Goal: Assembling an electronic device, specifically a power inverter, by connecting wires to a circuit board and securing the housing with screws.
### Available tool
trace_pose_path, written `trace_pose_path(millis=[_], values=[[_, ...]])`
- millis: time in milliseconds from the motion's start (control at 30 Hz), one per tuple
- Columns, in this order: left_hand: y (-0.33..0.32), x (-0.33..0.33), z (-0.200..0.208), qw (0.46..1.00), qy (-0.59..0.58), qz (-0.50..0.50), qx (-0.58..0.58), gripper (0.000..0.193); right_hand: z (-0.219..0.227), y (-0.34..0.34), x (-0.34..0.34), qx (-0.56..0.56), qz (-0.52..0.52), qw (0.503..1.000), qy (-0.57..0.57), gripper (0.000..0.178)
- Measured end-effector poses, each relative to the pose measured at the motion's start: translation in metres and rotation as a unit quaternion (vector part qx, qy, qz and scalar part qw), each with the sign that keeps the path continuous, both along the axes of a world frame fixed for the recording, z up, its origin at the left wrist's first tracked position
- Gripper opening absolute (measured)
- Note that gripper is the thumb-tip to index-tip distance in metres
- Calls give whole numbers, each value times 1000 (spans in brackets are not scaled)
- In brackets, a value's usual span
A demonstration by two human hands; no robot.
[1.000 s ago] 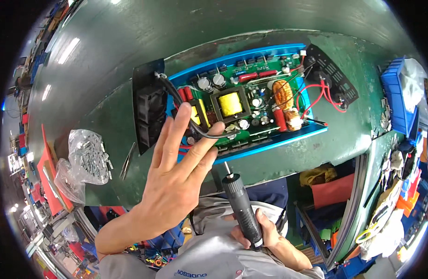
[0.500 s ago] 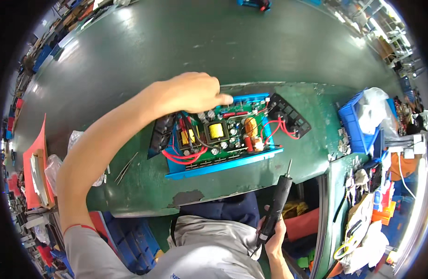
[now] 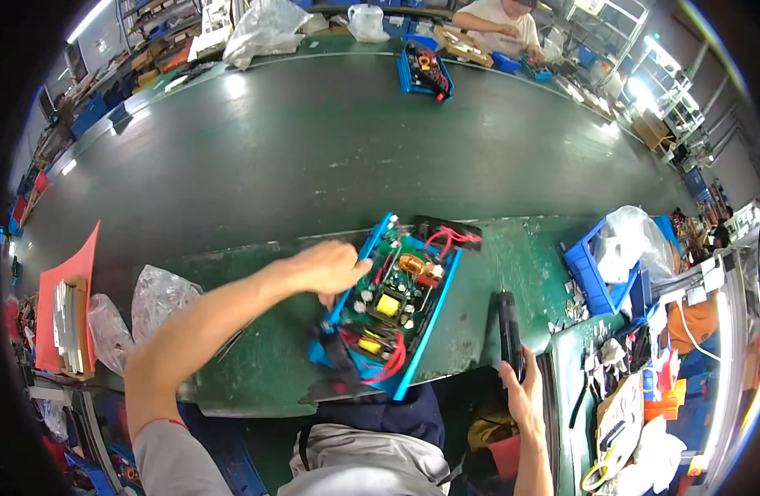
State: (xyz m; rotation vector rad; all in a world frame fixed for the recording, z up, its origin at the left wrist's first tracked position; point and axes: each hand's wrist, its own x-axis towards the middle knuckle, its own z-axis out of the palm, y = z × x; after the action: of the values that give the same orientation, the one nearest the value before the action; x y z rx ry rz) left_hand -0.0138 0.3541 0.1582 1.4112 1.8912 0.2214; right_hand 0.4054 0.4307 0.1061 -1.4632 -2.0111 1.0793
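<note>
An open blue metal case (image 3: 429, 318) lies slantwise on the green bench in front of me. Its green circuit board carries yellow transformers, a copper coil and thick red wires. A black end panel (image 3: 466, 238) hangs off its far end by wires; another dark panel (image 3: 340, 357) at the near end is blurred. My left hand (image 3: 334, 269) is closed on the case's left long edge, thumb toward the board. In my right hand (image 3: 524, 388) is a black electric screwdriver (image 3: 509, 322), held upright right of the case with its tip pointing away, touching nothing.
Tweezers (image 3: 229, 344) lie left of the case, partly behind my forearm. Clear plastic bags (image 3: 161, 302) and a red folder (image 3: 70, 289) stand further left. A blue bin (image 3: 590, 269) is at the right. Across the dark belt sit a similar case (image 3: 413, 70) and a co-worker (image 3: 504, 29).
The case has turned from lying crosswise to slanting away from me, my left hand on its edge. My right hand has moved right and forward with the screwdriver. The view has tilted up.
</note>
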Motion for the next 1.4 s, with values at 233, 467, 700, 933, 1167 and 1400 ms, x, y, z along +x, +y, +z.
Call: trace_pose_path(millis=[233, 467, 700, 933, 1167, 1400], values=[[-61, 55, -44, 865, -416, 281, 5, 61, 38, 7, -45, 296, 30, 954, -44, 28], [-77, 127, -49, 727, -526, 430, 100, 62, 34, -23, -48, 155, 12, 987, 37, 32], [-80, 169, -48, 611, -545, 553, 155, 69, 32, -20, -103, 112, 155, 980, 48, 71], [-84, 157, -52, 603, -571, 537, 149, 67, 47, -10, -147, 262, 227, 938, 13, 58], [-91, 147, -50, 622, -580, 512, 120, 66, 33, 73, -144, 507, 290, 811, -38, 36], [-180, 110, -25, 775, -448, 405, 188, 29, 37, 48, -125, 263, 220, 938, -43, 32]])
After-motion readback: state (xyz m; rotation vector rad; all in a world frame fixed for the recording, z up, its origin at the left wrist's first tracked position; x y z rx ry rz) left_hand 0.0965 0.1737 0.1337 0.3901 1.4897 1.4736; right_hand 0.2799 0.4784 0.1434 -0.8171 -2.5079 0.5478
